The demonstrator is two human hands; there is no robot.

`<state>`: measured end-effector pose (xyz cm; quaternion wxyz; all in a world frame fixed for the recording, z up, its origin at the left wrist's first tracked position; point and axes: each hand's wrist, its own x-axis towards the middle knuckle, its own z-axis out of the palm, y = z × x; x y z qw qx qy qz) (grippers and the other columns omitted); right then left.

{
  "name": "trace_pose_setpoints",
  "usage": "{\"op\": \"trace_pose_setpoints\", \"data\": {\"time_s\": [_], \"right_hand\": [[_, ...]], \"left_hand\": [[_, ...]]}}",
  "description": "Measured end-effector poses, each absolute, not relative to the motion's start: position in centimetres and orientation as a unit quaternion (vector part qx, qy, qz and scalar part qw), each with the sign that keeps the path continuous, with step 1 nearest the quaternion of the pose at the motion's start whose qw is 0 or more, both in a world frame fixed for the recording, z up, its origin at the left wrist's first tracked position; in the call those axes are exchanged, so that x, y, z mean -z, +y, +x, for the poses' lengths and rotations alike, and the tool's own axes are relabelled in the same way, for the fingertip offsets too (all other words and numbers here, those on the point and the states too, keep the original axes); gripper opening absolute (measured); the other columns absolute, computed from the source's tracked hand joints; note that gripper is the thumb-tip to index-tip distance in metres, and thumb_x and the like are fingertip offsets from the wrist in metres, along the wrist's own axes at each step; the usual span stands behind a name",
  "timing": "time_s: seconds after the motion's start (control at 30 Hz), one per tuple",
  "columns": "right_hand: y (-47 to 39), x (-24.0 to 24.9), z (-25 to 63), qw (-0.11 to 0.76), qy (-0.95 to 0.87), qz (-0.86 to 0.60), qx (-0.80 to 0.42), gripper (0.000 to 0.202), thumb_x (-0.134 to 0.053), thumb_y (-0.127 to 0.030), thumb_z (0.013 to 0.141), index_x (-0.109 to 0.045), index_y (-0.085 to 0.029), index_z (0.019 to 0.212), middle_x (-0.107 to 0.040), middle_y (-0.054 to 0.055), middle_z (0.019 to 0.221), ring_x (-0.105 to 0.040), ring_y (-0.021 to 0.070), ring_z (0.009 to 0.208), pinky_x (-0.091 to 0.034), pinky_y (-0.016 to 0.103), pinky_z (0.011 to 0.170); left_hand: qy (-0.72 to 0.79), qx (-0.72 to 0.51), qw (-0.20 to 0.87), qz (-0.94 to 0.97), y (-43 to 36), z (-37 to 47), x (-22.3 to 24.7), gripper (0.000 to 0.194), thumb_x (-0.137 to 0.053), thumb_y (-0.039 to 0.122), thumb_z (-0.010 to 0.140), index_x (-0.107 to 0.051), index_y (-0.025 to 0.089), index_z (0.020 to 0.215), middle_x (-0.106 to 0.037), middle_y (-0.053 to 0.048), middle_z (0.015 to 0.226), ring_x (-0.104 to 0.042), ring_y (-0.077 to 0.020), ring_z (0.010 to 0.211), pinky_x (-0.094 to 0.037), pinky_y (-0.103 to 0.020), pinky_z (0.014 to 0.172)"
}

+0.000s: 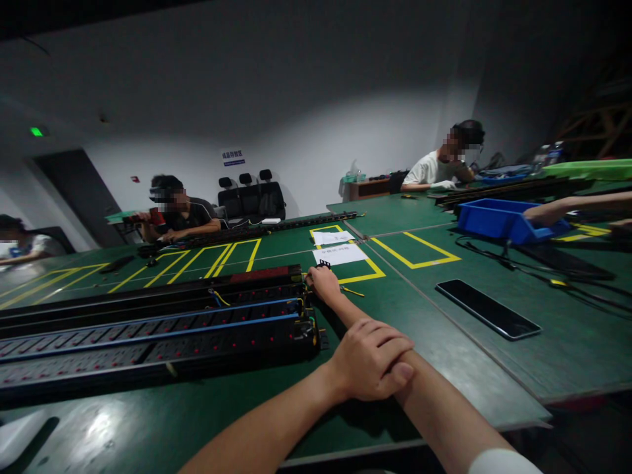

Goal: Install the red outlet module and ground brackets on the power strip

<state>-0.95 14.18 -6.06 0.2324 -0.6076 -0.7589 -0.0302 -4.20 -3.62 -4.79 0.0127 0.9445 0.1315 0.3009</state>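
My left hand [372, 359] is closed round my right forearm [439, 395]. Farther forward, my right hand [324, 284] has its fingers curled, and a small black slotted piece [324, 263] sticks up from them. That hand is beside the ends of long black power strips [197, 336], which lie side by side with rows of red dots. Blue edging runs along some strips, and short coloured wires [220, 297] show among them. Its fingertips are partly hidden.
A dark phone [486, 308] lies at right, near black cables [523, 270] and a blue bin [494, 220] with another person's arm in it. Paper sheets [340, 254] lie beyond my right hand. Other people sit across the table. A white object [20, 434] is at lower left.
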Motion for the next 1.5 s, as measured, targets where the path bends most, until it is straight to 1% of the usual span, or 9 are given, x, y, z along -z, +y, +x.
{"op": "trace_pose_setpoints", "data": {"time_s": [0.17, 0.4, 0.67, 0.83, 1.17, 1.5], "right_hand": [[14.3, 6.0, -1.0, 0.221, -0.762, -0.608, 0.025, 0.034, -0.041, -0.036, 0.107, -0.071, -0.019, 0.104, -0.074, 0.012, 0.107, -0.065, 0.0228, 0.107, -0.045, 0.027, 0.084], [13.9, 5.8, -1.0, 0.201, -0.759, -0.619, 0.012, 0.034, -0.04, -0.042, 0.107, -0.067, -0.021, 0.112, -0.074, 0.012, 0.106, -0.07, 0.0225, 0.096, -0.047, 0.028, 0.077], [13.6, 5.2, -1.2, 0.179, -0.756, -0.63, -0.005, 0.034, -0.039, -0.043, 0.108, -0.064, -0.022, 0.117, -0.073, 0.014, 0.111, -0.071, 0.0236, 0.101, -0.047, 0.029, 0.079], [13.6, 5.0, -1.2, 0.17, -0.755, -0.633, -0.014, 0.031, -0.04, -0.041, 0.108, -0.062, -0.022, 0.118, -0.074, 0.014, 0.109, -0.072, 0.024, 0.099, -0.048, 0.029, 0.077], [13.1, 4.8, -1.2, 0.181, -0.749, -0.637, -0.016, 0.027, -0.037, -0.039, 0.108, -0.057, -0.025, 0.121, -0.075, 0.013, 0.109, -0.072, 0.0242, 0.099, -0.047, 0.031, 0.078], [13.4, 5.0, -0.9, 0.199, -0.736, -0.647, -0.023, 0.027, -0.038, -0.041, 0.108, -0.059, -0.027, 0.117, -0.076, 0.009, 0.106, -0.072, 0.0229, 0.095, -0.045, 0.03, 0.075]], "left_hand": [[0.121, -0.323, 0.02, 0.938, -3.7, -4.2, 4.7, 0.055, -0.026, 0.047, 0.103, -0.065, 0.013, 0.121, -0.072, -0.012, 0.12, -0.063, -0.0244, 0.113, -0.048, -0.042, 0.099], [0.124, -0.31, 0.013, 0.943, -3.7, -4.2, 4.6, 0.054, -0.026, 0.047, 0.104, -0.064, 0.013, 0.121, -0.072, -0.013, 0.12, -0.063, -0.0243, 0.114, -0.048, -0.043, 0.099], [0.122, -0.321, 0.014, 0.939, -3.7, -4.2, 4.6, 0.053, -0.027, 0.047, 0.103, -0.065, 0.013, 0.12, -0.072, -0.011, 0.12, -0.063, -0.024, 0.113, -0.048, -0.042, 0.099], [0.121, -0.328, 0.017, 0.937, -3.7, -4.2, 4.7, 0.055, -0.026, 0.048, 0.104, -0.065, 0.013, 0.12, -0.073, -0.011, 0.119, -0.064, -0.0246, 0.112, -0.048, -0.042, 0.099], [0.129, -0.314, 0.014, 0.941, -3.6, -4.3, 4.6, 0.053, -0.029, 0.047, 0.103, -0.064, 0.013, 0.121, -0.071, -0.012, 0.121, -0.063, -0.0242, 0.114, -0.047, -0.043, 0.101], [0.134, -0.301, 0.009, 0.944, -3.7, -4.3, 4.5, 0.05, -0.03, 0.045, 0.102, -0.064, 0.013, 0.122, -0.071, -0.013, 0.122, -0.063, -0.0241, 0.116, -0.048, -0.043, 0.102]]}}
